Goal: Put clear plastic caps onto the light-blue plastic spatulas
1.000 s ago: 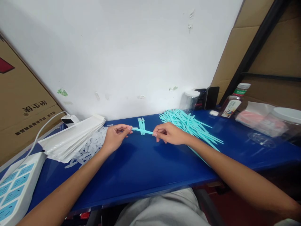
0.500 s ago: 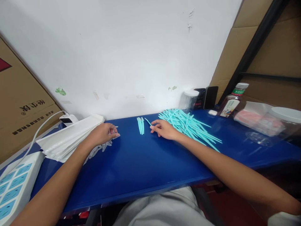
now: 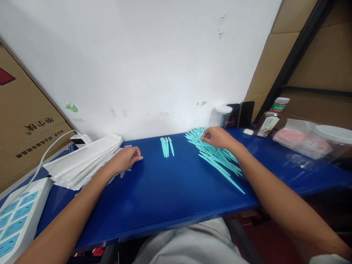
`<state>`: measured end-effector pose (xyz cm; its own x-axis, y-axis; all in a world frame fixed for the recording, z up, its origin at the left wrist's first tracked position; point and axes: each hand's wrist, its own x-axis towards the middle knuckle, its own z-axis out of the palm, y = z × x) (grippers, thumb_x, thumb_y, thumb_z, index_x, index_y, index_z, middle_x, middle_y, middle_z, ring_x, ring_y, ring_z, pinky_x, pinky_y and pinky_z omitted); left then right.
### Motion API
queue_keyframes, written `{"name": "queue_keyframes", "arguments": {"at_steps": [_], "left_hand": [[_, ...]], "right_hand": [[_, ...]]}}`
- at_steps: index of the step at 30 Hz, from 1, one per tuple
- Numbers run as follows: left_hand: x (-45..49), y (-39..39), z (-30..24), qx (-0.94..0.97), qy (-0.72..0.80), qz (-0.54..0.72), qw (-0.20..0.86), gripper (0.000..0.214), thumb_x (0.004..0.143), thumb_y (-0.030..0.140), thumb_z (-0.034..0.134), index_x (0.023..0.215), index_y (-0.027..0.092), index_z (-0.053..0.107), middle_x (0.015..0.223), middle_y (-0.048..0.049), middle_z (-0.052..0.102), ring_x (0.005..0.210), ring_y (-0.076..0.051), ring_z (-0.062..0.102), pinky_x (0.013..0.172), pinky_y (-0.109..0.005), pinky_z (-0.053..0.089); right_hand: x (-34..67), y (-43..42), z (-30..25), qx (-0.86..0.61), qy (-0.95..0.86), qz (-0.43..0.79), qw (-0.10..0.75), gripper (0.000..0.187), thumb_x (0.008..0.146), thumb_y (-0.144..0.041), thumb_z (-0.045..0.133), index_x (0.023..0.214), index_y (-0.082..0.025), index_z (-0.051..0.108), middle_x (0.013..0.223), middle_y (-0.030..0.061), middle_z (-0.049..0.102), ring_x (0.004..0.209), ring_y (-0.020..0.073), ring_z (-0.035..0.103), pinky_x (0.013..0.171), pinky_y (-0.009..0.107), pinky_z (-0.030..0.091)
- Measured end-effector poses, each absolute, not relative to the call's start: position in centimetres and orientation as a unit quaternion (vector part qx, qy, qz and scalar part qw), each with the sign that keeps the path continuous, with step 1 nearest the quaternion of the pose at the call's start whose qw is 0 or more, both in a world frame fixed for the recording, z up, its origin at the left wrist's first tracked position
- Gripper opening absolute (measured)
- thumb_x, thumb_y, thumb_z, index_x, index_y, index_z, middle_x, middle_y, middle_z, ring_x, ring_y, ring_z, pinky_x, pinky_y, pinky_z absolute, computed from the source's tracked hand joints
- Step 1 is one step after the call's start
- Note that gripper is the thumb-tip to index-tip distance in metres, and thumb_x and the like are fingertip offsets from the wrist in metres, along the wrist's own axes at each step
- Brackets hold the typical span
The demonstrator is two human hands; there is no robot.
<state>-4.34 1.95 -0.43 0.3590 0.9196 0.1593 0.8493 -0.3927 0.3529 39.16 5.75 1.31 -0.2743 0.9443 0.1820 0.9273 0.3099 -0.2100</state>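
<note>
My right hand (image 3: 217, 138) is over the heap of slim teal plastic sticks (image 3: 217, 164), which look like eyebrow razors. Its thumb and fingers are pinched together at the heap's upper left; what is between them cannot be made out. A short row of the same teal sticks (image 3: 167, 147) lies side by side in the middle, tips toward me. My left hand (image 3: 127, 158) rests at the left with fingertips pinched together, beside small translucent plastic pieces (image 3: 122, 174) partly hidden under the hand and wrist. Anything in that pinch is too small to name.
White plastic sleeves (image 3: 88, 157) are stacked on the blue table (image 3: 154, 198) at left, near a power strip (image 3: 19, 216) and a corded white device (image 3: 80, 140). Along the right stand a clear jar (image 3: 220, 118), phones (image 3: 245, 114), a bottle (image 3: 269, 119) and a lidded tub (image 3: 335, 135).
My right hand has moved right from the row to the heap. The stick it held now lies at the row's right end. Some heap sticks have shifted; my left hand has barely moved.
</note>
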Motion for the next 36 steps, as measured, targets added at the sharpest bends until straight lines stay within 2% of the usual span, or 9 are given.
{"name": "queue_keyframes", "arguments": {"at_steps": [4, 7, 13, 17, 20, 23, 31, 34, 36], "left_hand": [[-3.0, 1.5, -0.3, 0.813, 0.528, 0.218, 0.111, 0.033, 0.093, 0.054, 0.062, 0.098, 0.023, 0.073, 0.086, -0.0057, 0.075, 0.075, -0.022, 0.068, 0.067, -0.029, 0.05], [-2.0, 1.1, -0.1, 0.809, 0.518, 0.256, 0.113, 0.036, 0.094, 0.055, 0.062, 0.104, 0.022, 0.075, 0.092, -0.0061, 0.077, 0.078, -0.021, 0.071, 0.073, -0.03, 0.054], [-1.1, 0.5, -0.1, 0.81, 0.487, 0.286, 0.155, 0.04, 0.095, 0.052, 0.063, 0.115, 0.02, 0.075, 0.097, -0.0084, 0.079, 0.084, -0.023, 0.075, 0.081, -0.035, 0.059], [-1.3, 0.6, -0.2, 0.8, 0.477, 0.313, 0.185, 0.043, 0.09, 0.051, 0.069, 0.121, 0.021, 0.074, 0.107, -0.0097, 0.08, 0.097, -0.025, 0.075, 0.091, -0.04, 0.06], [-1.4, 0.6, 0.0, 0.79, 0.483, 0.318, 0.203, 0.042, 0.09, 0.05, 0.07, 0.12, 0.021, 0.075, 0.11, -0.01, 0.081, 0.099, -0.026, 0.076, 0.094, -0.042, 0.06], [-1.3, 0.4, 0.1, 0.789, 0.489, 0.314, 0.199, 0.039, 0.09, 0.051, 0.07, 0.116, 0.022, 0.077, 0.109, -0.0098, 0.081, 0.098, -0.026, 0.076, 0.093, -0.042, 0.06], [-1.2, 0.2, 0.3, 0.796, 0.502, 0.313, 0.124, 0.034, 0.09, 0.056, 0.07, 0.102, 0.026, 0.083, 0.101, -0.0058, 0.082, 0.082, -0.023, 0.073, 0.077, -0.033, 0.059], [-1.0, 0.0, 0.4, 0.794, 0.503, 0.321, 0.121, 0.035, 0.09, 0.057, 0.069, 0.097, 0.026, 0.083, 0.096, -0.005, 0.083, 0.077, -0.022, 0.072, 0.073, -0.032, 0.058], [-0.7, -0.2, 0.5, 0.79, 0.503, 0.325, 0.131, 0.036, 0.09, 0.058, 0.069, 0.096, 0.026, 0.084, 0.09, -0.0052, 0.083, 0.075, -0.022, 0.073, 0.072, -0.032, 0.058]], "right_hand": [[39.6, 5.5, 1.4, -0.599, -0.796, 0.055, 0.067, 0.035, 0.09, -0.05, 0.071, 0.078, -0.018, 0.075, 0.082, 0.0096, 0.077, 0.071, 0.0218, 0.067, 0.058, 0.029, 0.037], [38.4, 5.2, 0.6, -0.627, -0.777, 0.02, 0.047, 0.038, 0.089, -0.055, 0.071, 0.079, -0.018, 0.074, 0.087, 0.0128, 0.077, 0.074, 0.0243, 0.068, 0.06, 0.03, 0.039], [37.5, 5.6, -0.7, -0.646, -0.762, 0.003, 0.037, 0.023, 0.089, -0.037, 0.07, 0.078, -0.017, 0.073, 0.084, 0.0142, 0.075, 0.076, 0.0255, 0.069, 0.063, 0.031, 0.041], [38.2, 6.0, -0.8, -0.64, -0.767, -0.006, 0.046, 0.026, 0.088, -0.042, 0.073, 0.098, -0.018, 0.074, 0.103, 0.0143, 0.076, 0.09, 0.0274, 0.069, 0.067, 0.03, 0.043], [38.4, 6.2, -1.1, -0.621, -0.782, -0.008, 0.048, 0.029, 0.089, -0.041, 0.075, 0.109, -0.02, 0.072, 0.111, 0.0125, 0.075, 0.097, 0.0275, 0.068, 0.069, 0.03, 0.043], [38.3, 6.3, -1.4, -0.604, -0.795, -0.007, 0.053, 0.02, 0.092, -0.038, 0.072, 0.1, -0.02, 0.072, 0.107, 0.0111, 0.075, 0.094, 0.026, 0.068, 0.068, 0.03, 0.041], [38.1, 6.3, -1.1, -0.566, -0.82, -0.009, 0.086, 0.014, 0.095, -0.029, 0.066, 0.091, -0.018, 0.073, 0.105, 0.0117, 0.075, 0.09, 0.0247, 0.067, 0.068, 0.03, 0.04], [37.7, 5.6, -0.3, -0.528, -0.838, -0.004, 0.138, 0.016, 0.1, -0.03, 0.061, 0.094, -0.018, 0.07, 0.106, 0.0121, 0.074, 0.1, 0.0258, 0.065, 0.076, 0.031, 0.042], [37.0, 4.9, 0.2, -0.487, -0.849, 0.021, 0.205, 0.018, 0.104, -0.031, 0.055, 0.099, -0.018, 0.068, 0.102, 0.0114, 0.074, 0.097, 0.0248, 0.065, 0.077, 0.031, 0.043]]}}
